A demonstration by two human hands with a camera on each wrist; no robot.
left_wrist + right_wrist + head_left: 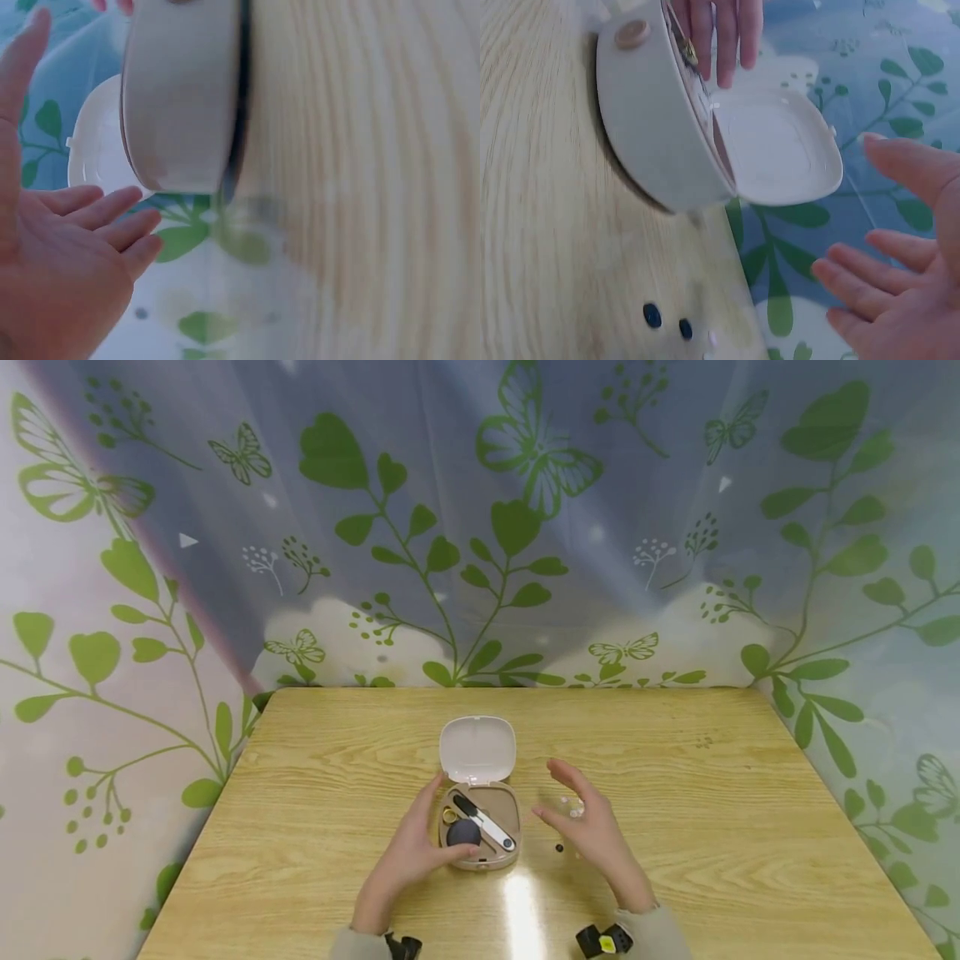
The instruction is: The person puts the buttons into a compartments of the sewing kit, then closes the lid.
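From where I stand I can't read a single word, brand or number. Toward the far right of the desk (300, 793) sits a faint cluster of marks (703, 742) — too small to tell if it is lettering — and the yellow patch (607, 943) on the black wrist strap (591, 941) is too small to make out.

On my head view, I see a light-brown wood-grain counter (750, 827) with a bright white light streak (522, 914), backed and flanked by blue-grey and whitish hangings (450, 410) with green leaves (333, 452) and butterflies (534, 447).
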